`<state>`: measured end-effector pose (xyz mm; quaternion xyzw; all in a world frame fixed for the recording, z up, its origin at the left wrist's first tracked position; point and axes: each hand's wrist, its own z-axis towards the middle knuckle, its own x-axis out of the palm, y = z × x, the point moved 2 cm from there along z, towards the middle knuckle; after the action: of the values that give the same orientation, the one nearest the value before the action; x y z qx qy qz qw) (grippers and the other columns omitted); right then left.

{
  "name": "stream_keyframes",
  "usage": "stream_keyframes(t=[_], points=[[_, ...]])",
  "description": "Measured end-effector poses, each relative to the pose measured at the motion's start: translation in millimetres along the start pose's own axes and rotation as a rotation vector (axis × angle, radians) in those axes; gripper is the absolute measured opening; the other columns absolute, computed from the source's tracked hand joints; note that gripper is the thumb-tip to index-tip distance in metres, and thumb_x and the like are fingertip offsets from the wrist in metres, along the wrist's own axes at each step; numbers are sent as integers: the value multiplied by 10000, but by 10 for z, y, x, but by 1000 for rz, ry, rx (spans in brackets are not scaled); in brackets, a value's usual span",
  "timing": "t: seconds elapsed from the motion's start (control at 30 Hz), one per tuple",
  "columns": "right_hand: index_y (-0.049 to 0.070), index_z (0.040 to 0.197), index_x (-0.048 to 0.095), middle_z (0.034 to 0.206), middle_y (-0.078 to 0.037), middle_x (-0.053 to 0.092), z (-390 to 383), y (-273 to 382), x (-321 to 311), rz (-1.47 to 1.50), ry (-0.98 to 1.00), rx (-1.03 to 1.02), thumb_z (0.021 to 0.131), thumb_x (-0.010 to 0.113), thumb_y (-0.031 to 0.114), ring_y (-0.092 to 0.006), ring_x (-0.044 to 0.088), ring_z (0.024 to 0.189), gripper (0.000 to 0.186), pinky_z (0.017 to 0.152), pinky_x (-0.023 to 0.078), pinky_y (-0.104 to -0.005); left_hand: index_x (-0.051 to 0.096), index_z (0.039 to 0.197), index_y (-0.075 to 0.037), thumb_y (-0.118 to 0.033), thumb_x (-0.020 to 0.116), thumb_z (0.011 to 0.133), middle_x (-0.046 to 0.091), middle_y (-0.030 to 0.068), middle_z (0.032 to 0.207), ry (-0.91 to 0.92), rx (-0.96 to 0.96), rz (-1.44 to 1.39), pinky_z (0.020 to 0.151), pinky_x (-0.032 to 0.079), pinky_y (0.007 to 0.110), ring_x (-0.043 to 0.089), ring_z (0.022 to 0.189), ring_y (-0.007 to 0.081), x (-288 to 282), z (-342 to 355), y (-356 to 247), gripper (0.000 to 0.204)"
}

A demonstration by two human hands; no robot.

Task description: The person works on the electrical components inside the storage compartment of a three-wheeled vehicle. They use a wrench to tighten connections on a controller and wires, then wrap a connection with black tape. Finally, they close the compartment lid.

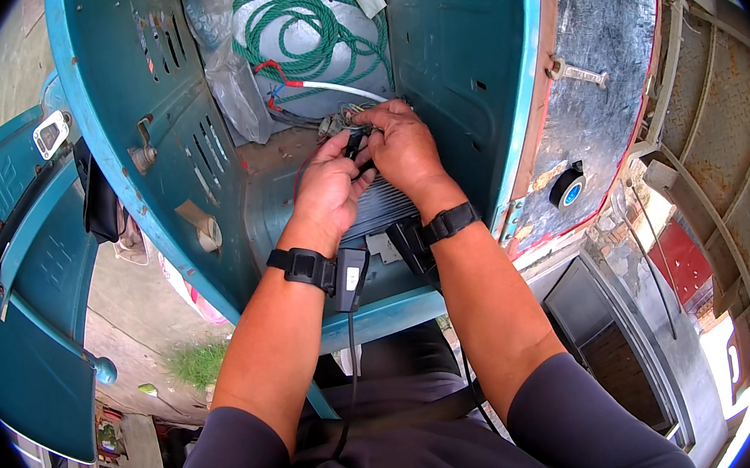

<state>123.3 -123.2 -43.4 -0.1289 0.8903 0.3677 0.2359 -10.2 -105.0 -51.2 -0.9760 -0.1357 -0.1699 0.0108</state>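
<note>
Inside a teal metal box [467, 69], both my hands meet over a finned grey metal body [390, 205]. My left hand [326, 189] is closed, its thumb and fingers pinching a small black piece [353, 144] that looks like a connector or taped wire end. Against it from the right, my right hand [404, 147] has its fingers bent round the same spot. Just beyond the fingertips lies a tangle of thin wires [334, 125]. A white sleeved cable [337, 86] with red ends runs into that tangle. My fingers partly hide the black piece.
Green rope [298, 27] lies coiled at the far end, beside a clear plastic bag [237, 93]. A wrench [579, 74] and a roll of black tape [567, 186] rest on the dark panel at right. An open teal door [31, 270] hangs at left.
</note>
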Motion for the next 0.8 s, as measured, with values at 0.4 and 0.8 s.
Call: stream_keyframes(t=[0.4, 0.8], points=[[79, 1046, 774, 1095, -100, 684, -11, 47, -44, -133, -73, -55, 818, 679, -3, -302, 667, 1049, 260, 922, 544, -375, 558, 1349, -42, 184, 445, 825, 649, 56, 1271, -1, -10, 41, 1039, 480, 403, 609, 1207, 202, -9, -25, -87, 581], [101, 1014, 789, 1088, -89, 687, -25, 36, -33, -108, -89, -49, 817, 717, 52, -303, 650, 1066, 216, 934, 532, -399, 596, 1314, -41, 153, 468, 841, 646, 55, 1245, 15, -9, 37, 1001, 476, 387, 621, 1155, 201, -33, -23, -113, 527]])
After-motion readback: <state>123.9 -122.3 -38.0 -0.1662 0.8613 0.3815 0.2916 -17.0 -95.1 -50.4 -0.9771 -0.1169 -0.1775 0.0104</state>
